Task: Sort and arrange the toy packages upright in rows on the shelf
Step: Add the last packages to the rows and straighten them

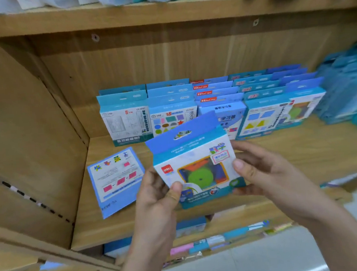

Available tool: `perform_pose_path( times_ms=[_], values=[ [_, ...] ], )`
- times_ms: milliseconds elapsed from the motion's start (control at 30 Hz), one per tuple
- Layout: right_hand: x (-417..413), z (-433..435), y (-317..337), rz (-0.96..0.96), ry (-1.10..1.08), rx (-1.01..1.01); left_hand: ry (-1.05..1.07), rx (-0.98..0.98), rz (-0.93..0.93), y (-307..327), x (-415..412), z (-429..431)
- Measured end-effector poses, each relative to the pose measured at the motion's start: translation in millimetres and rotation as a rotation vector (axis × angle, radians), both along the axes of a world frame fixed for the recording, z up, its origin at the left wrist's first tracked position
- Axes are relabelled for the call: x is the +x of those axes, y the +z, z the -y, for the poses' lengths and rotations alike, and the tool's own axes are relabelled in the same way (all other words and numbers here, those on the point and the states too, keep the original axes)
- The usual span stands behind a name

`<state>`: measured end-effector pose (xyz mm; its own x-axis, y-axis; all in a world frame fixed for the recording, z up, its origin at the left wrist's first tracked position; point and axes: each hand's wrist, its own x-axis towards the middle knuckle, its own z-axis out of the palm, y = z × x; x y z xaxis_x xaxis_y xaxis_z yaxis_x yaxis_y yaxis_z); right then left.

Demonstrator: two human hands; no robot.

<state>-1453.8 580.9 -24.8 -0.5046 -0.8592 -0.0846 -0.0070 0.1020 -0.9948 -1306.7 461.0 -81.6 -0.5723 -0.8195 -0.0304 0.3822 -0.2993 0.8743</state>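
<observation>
The wooden shelf [281, 155] holds the stock. Beyond the fingertips of both hands, upright packages [127, 122] stand against its back wall in five side-by-side columns, each column several deep. The leftmost shows two hang tabs and the next shows three. The others show about four each, though blur makes the rear ones hard to count. Just left of the left hand's fingers, one flat package [117, 178] lies face up on the board, turned askew. Far to the right of the right hand's fingers sits a blurred cluster of teal boxes [344, 88].

One toy package [197, 166] is held in the air in front of the rows, between the two hands and tilted, with its top leaning up and to the left. The left hand [156, 194] grips its lower left corner, thumb pressed on the front and fingers curled behind. The right hand [259, 171] pinches its right edge, thumb on the front and fingers wrapped behind.

The package has a blue hang tab with a slot, a teal band below it and a white face. There is a red logo at the upper left, a green disc in an orange-framed window and a teal strip along the bottom.
</observation>
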Motion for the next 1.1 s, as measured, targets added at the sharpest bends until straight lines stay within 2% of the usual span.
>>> perform_pose_path(
  times_ms=[133, 200, 300, 400, 467, 700, 800, 1000, 1100],
  values=[
    [-20, -18, -2, 0.019, -0.084, 0.017, -0.126, 0.059, -0.057, 9, -17, -17],
    [-36, -29, -5, 0.060, -0.108, 0.002, -0.216, 0.000, -0.033, 19, -30, -26],
    [-68, -52, -12, 0.127, -0.164, -0.034, -0.227, -0.255, 0.148, 28, -62, -42],
    [-111, -82, -16, 0.177, -0.218, -0.047, -0.242, -0.533, 0.460, 25, -106, -65],
    [-147, -106, -19, 0.191, -0.242, -0.024, -0.255, -0.575, 0.626, 16, -141, -88],
    [-254, -155, -18, 0.141, -0.217, 0.063, -0.098, -0.687, 0.806, -7, -235, -140],
    [-286, -147, -11, 0.060, -0.195, 0.087, -0.011, -0.742, 0.840, -7, -263, -135],
    [-320, -110, -13, 0.031, -0.143, 0.020, 0.044, -0.849, 0.873, -8, -322, -116],
    [-330, -94, -30, -0.094, -0.101, 0.074, 0.109, -0.907, 0.930, -10, -337, -115]
  ],
)
